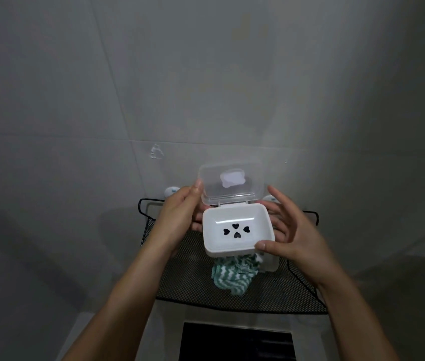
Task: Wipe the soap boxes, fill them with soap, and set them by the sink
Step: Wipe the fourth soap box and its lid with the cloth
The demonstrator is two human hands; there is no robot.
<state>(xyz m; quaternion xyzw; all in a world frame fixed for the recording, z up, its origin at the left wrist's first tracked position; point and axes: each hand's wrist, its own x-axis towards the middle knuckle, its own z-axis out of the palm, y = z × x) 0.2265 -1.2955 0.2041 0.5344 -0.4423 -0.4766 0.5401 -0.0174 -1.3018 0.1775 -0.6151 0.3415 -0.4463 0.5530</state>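
At the 6 o'clock edge a dark rectangular opening (236, 342) is showing, framed by pale surfaces. Just beyond it a black mesh shelf (180, 285) is hanging on the grey tiled wall (76, 100), and a green-and-white zigzag cloth (232, 277) is lying crumpled on the mesh, near the shelf's centre. A clear plastic piece (271, 263) is sitting just beside the cloth at its 3 o'clock side; what it is cannot be told.

Above the cloth, the person is holding a white soap box (237, 230) in the air over the shelf. Its tray is empty, with four heart-shaped holes in the floor, and its clear hinged lid (229, 185) is standing open at 12 o'clock. The left hand (180, 217) is gripping the box from 9 o'clock, thumb lying against the lid's edge and fingers curling beneath the tray. The right hand (289, 230) is pinching the tray's near corner at 4 o'clock with its thumb, its other fingers spreading behind and under the box.
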